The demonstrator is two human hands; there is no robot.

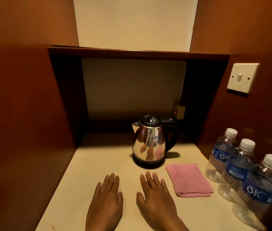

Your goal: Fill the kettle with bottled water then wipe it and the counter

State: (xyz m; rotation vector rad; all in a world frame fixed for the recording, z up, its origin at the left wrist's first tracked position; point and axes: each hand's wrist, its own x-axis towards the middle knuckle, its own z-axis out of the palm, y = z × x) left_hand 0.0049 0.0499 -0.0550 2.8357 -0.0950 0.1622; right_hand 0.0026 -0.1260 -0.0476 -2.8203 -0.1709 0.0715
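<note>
Both hands lie flat, palms down, on the counter (85, 172) in the lower middle of the frame. The left hand (106, 197) sits left of centre, fingers together and pointing up the frame toward the back of the niche. The right hand (155, 197) lies just beside it, apart from it, fingers slightly spread and angled a little to the left. Neither hand holds anything; both are open and empty.

The kettle (150, 144) stands upright on its black base at the centre of the frame, above the right hand's fingertips and apart from them. Its lid is down, its spout points left and its black handle points right. Its shiny body mirrors the 2 hands and the cloth.

The pink cloth (189, 180) lies folded flat right of the right hand, near it but not touching, and just below right of the kettle.

3 bottles (238, 170) with white caps and blue labels stand upright in a row along the right edge, running from mid right to lower right, just right of the cloth. All 3 are capped.

A white switch (242, 78) sits on the right wall at upper right. A socket (178, 110) with a small red light sits behind the kettle, at the niche's back right.
</note>
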